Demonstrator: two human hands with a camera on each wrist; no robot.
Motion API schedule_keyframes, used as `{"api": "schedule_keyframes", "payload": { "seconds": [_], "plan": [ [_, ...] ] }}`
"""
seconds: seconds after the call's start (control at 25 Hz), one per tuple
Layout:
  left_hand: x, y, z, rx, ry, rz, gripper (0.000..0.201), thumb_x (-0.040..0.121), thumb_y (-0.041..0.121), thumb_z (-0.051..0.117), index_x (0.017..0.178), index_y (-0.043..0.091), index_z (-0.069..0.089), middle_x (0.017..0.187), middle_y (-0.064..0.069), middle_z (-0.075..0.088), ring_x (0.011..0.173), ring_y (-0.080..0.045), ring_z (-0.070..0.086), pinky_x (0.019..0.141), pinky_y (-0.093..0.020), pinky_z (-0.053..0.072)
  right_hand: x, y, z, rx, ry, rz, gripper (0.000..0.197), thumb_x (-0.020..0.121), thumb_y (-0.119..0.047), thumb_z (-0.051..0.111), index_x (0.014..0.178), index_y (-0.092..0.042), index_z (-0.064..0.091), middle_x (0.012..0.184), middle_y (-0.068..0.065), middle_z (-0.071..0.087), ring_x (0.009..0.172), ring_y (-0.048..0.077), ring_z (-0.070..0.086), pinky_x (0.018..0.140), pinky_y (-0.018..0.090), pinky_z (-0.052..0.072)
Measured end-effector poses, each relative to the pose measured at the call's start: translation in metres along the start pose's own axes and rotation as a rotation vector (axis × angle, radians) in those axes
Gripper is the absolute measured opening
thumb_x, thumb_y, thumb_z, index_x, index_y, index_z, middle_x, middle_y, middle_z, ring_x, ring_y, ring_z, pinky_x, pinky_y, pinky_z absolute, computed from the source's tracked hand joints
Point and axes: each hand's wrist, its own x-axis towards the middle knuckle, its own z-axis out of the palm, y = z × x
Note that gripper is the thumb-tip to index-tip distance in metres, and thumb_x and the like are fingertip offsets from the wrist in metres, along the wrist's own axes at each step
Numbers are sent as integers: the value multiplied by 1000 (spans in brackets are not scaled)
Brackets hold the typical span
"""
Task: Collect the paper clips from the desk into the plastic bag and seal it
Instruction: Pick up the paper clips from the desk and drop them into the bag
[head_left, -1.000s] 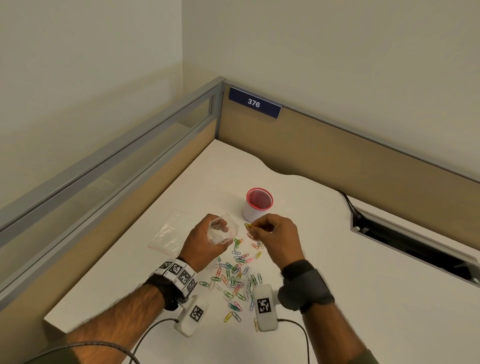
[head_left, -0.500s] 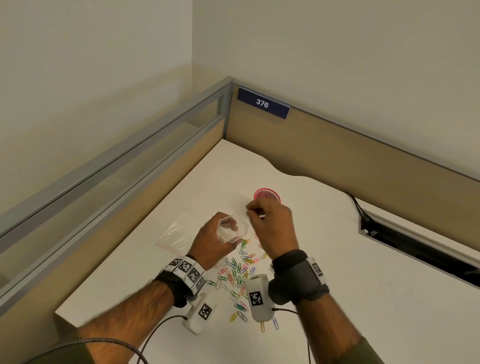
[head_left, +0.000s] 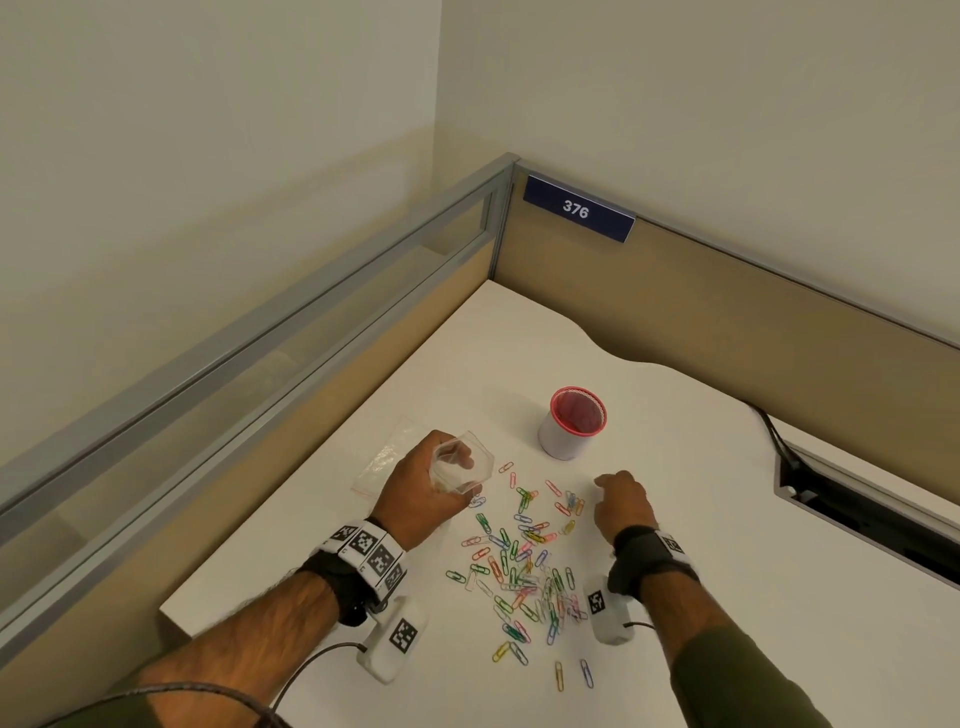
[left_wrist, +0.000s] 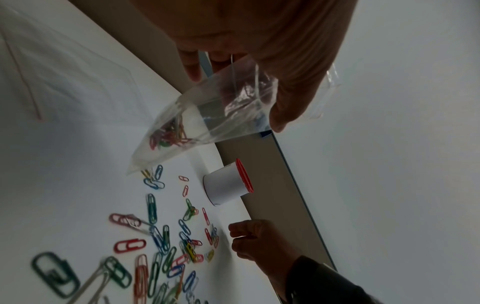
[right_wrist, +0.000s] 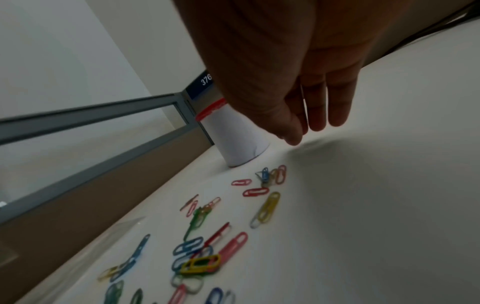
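Bag held open, left hand clamped on it; right hand, fingers loose and empty, back down from bag mouth toward clips. Most remain on tabletop.

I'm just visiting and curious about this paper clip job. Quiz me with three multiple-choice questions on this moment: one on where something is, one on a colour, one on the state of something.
1. Where does the white cup stand?
A. Upright on the desk, beyond the loose paper clips
B. Inside the plastic bag
C. In the right hand

2. What colour is the cup's rim?
A. Blue
B. Red
C. Green

3. What is the state of the plastic bag?
A. Sealed and lying flat
B. Held with its mouth open, some clips inside
C. Held with nothing inside

Answers:
1 A: the head view shows it on the desk, past the paper clips.
2 B: the rim is red in all three views.
3 B: the left hand grips the bag with its mouth open; the left wrist view shows coloured clips at its bottom, while the right hand holds nothing.
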Motion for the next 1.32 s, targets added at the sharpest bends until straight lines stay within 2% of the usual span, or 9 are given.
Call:
{"api": "schedule_keyframes", "payload": {
  "seconds": [0.16,0.32,0.44,0.56,0.76,0.88,1.0,1.16,1.32],
  "plan": [
    [7,-6,-7,-13,19,-2,35,76,10,82,100,18,58,101,5,67,107,-6,62,90,-8,42,-13,-21,22,-74,1,-67,28,92,-14,48,119,-12,58,124,12,47,113,27,48,98,37,47],
    [16,-7,-4,-26,32,1,35,75,8,82,100,18,58,100,5,68,104,-4,62,90,-11,43,-51,-33,52,-9,20,-212,26,94,-18,48,119,-17,58,119,4,52,108,19,50,95,27,45],
    [20,-7,-2,-17,16,6,36,75,9,82,100,17,58,101,5,68,104,-3,62,90,-8,43,-39,-24,39,101,75,-80,33,94,-14,46,126,-14,57,125,7,54,116,22,51,101,31,43],
    [22,-7,-3,-20,8,-4,35,76,9,82,100,16,58,101,5,68,104,0,61,88,-2,40,-19,-19,24,52,70,4,35,93,-9,44,127,-9,55,129,13,50,121,29,47,104,36,42],
    [28,-6,-7,-34,42,4,35,75,6,82,101,14,59,101,3,68,102,-2,61,88,-5,41,-21,-72,41,-88,18,-203,27,95,-21,48,119,-18,59,116,6,55,108,24,55,93,35,50],
    [31,-6,-13,-40,56,-4,35,75,6,81,101,13,59,101,4,68,102,0,60,88,-4,41,-6,-89,36,-74,25,-267,34,93,-14,49,126,-17,55,125,8,53,115,27,52,96,38,49],
    [30,-8,-19,-36,63,-15,35,75,6,81,102,13,58,101,6,67,103,3,60,88,-2,39,7,-99,36,-114,-59,-385,50,87,-4,53,135,-18,48,138,6,44,125,27,44,103,38,44],
    [27,-11,-21,-29,78,-13,36,75,6,82,101,14,58,101,5,68,103,1,60,88,-3,40,-3,-88,40,-148,-87,-442,45,86,-9,57,129,-20,52,127,2,47,115,24,46,94,33,46],
    [21,-11,-15,-30,78,-2,35,75,4,81,99,13,58,100,3,68,102,0,61,88,-3,40,-48,-44,49,-122,-81,-450,28,93,-20,52,119,-26,60,115,-4,53,108,18,50,89,27,46]
  ]
}}
